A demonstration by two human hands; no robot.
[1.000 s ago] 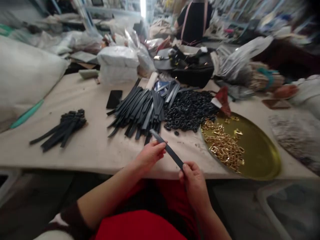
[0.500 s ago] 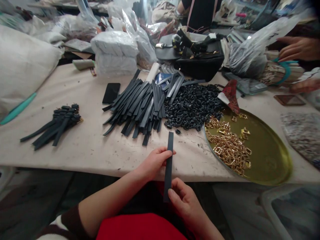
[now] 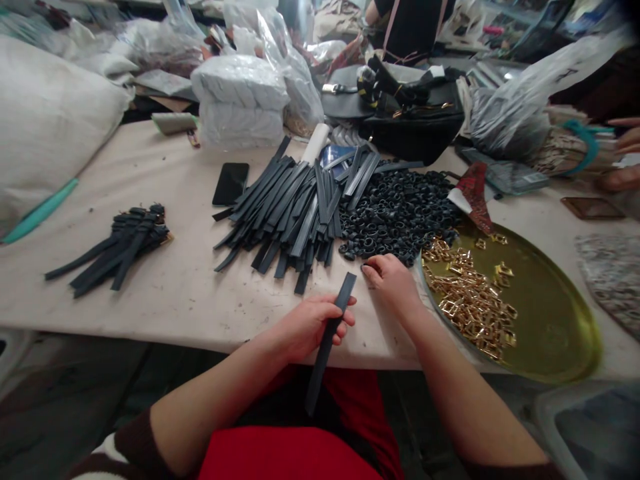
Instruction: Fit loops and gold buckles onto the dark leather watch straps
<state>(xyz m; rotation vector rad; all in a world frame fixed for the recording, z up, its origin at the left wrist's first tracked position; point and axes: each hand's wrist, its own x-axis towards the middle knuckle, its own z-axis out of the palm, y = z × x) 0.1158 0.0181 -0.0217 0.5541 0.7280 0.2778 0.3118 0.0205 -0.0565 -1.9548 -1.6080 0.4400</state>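
My left hand [image 3: 320, 323] is closed round a dark strap [image 3: 325, 357], thumb on top, near the table's front edge. The strap slants, its lower end hanging over my lap. At the near edge of a heap of small black loops [image 3: 400, 210], my right hand [image 3: 393, 283] pinches a single loop [image 3: 365, 266] between thumb and fingertips; the hand partly hides it. Beyond my left hand lies a fanned pile of similar dark straps [image 3: 285, 213]. To the right, a round gold tray [image 3: 555, 307] carries a heap of gold buckles [image 3: 473, 310].
At the left lies a bundle of straps with ends bunched together [image 3: 127, 243]. A black phone [image 3: 231, 183] sits beside the strap pile. Behind stand a wrapped white stack [image 3: 240, 100] and a black bag [image 3: 415, 130]. Another person's hand [image 3: 629, 143] shows at the right edge.
My right hand has left the strap's lower end and moved forward to the loose loop by the heap. The strap, still in my left hand, has tilted. The view has shifted slightly.
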